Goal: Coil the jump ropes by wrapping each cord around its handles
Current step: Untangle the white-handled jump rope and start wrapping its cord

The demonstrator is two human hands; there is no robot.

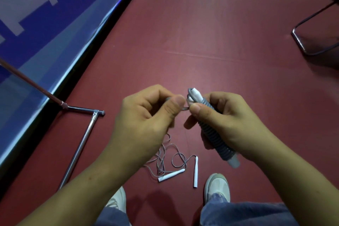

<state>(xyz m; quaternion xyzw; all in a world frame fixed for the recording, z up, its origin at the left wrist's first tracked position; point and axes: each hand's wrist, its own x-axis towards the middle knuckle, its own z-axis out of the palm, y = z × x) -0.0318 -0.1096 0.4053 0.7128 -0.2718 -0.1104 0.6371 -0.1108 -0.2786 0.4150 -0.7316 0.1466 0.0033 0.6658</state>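
Right hand [229,124] grips paired handles wrapped w/ grey cord [212,130] – coil nearly done. Left hand [146,113] pinches the cord's tail end. Next, probably: tuck it under a wrap. Second rope [170,163] lies loose on red floor [220,42], btwn the shoes.

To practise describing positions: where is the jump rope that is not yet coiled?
In the head view, the loose jump rope lies on the red floor below the left hand and right hand, its white handles just left of the right shoe.

left hand [146,113]: pinches cord end [185,109] | right hand [227,121]: grips coiled handles [214,134] | thumbs close together
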